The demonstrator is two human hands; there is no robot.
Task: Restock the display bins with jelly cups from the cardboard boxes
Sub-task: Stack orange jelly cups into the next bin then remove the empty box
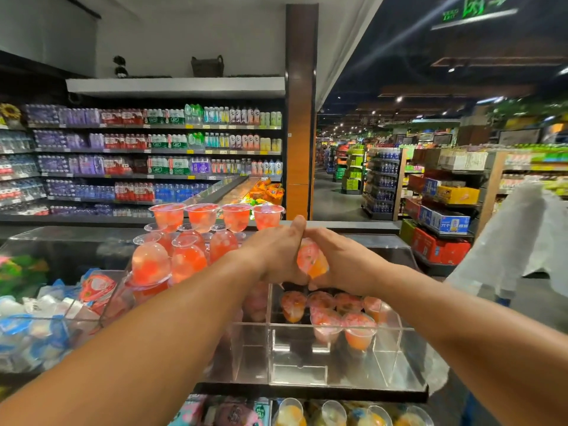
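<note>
Both hands are meeting above the clear display bin (332,333), and together they are making one grip around a single jelly cup (312,259). The left hand (278,253) is curling its fingers on the left side of the cup, and the right hand (341,261) is wrapping it from the right, with the thumbs almost touching over the top. The cup is pink and orange, and only its middle part is showing between the two palms.

Just under the hands, more jelly cups (329,315) are lying in the back compartment of the bin, some upright and some tilted. The front compartments are showing bare clear walls.

To the left of the hands, a stack of red jelly cups (184,241) is standing in several layers; the lower ones are upside down and the top row is upright. Further left, small blue and white packets (33,327) are filling another bin. Behind all this, shelves of bottled drinks (153,155) are running along the wall. At the right edge, a person in a white garment (522,238) is standing in the aisle.
</note>
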